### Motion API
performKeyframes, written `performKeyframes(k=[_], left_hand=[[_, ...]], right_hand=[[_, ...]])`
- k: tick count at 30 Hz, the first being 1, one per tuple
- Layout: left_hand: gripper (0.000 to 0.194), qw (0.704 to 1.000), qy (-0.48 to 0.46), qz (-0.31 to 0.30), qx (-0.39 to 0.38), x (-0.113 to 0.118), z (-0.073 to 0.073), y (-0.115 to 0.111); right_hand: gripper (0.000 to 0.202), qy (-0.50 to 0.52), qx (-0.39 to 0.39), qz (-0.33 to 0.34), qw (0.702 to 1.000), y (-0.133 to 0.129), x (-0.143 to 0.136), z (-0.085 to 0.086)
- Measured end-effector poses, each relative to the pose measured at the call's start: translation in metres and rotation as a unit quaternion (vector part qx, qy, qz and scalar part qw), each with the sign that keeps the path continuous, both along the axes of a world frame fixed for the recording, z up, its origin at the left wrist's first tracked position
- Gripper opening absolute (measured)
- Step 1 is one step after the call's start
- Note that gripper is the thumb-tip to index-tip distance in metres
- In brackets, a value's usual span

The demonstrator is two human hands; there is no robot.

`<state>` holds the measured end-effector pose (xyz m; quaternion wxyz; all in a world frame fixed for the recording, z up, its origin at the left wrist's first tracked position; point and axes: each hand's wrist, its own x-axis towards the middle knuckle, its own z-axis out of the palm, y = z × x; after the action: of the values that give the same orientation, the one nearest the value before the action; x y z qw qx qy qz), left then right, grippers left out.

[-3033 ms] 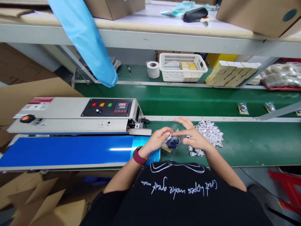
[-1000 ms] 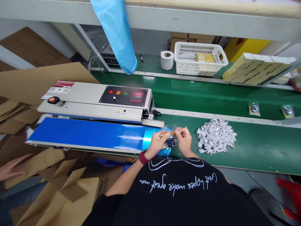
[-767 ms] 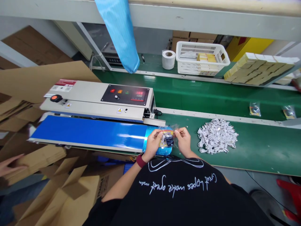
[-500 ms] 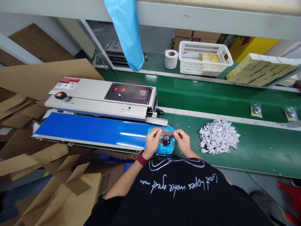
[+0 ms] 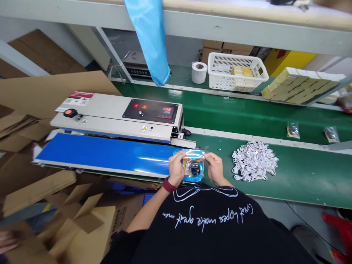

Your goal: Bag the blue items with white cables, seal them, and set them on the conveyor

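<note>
A clear plastic bag (image 5: 193,157) is stretched between my two hands at the right end of the blue conveyor belt (image 5: 110,153). Inside it show a dark rounded item (image 5: 195,168), something white and a yellow card. My left hand (image 5: 176,168), wearing a dark red wristband, pinches the bag's left upper corner. The right upper corner is between the fingers of my right hand (image 5: 216,167). Just beyond the bag stands the beige band sealer (image 5: 115,117), its red digits lit and a metal guide (image 5: 185,142) jutting out at its right end.
A heap of white cables (image 5: 255,161) lies on the green bench to the right. Two bagged items (image 5: 293,130) rest on the green belt behind. A white basket (image 5: 236,75), a label roll (image 5: 199,72) and stacked cards (image 5: 299,86) stand at the back. Cardboard (image 5: 90,223) crowds the left; another person's hand (image 5: 9,240) shows there.
My hands have drawn slightly apart, pulling the bag's upper edge taut and flat. The two bagged items on the rear belt sit further left in view. A hand has appeared at lower left.
</note>
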<state>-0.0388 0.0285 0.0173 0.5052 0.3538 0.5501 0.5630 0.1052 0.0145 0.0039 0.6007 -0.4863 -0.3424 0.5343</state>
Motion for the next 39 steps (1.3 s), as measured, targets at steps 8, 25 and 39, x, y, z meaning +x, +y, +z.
performKeyframes(k=[8, 25, 39], left_hand=[[0.031, 0.980, -0.075, -0.169, -0.071, -0.025, -0.010, -0.008], [0.035, 0.970, -0.063, -0.128, -0.194, -0.058, -0.021, -0.010], [0.020, 0.997, 0.066, -0.022, -0.018, -0.045, -0.031, 0.009]], right_hand=[[0.022, 0.087, -0.042, -0.022, 0.995, 0.011, -0.009, 0.000], [0.030, -0.356, 0.038, 0.045, 0.933, 0.035, -0.022, -0.025], [0.023, -0.272, 0.055, 0.071, 0.958, 0.023, -0.027, -0.023]])
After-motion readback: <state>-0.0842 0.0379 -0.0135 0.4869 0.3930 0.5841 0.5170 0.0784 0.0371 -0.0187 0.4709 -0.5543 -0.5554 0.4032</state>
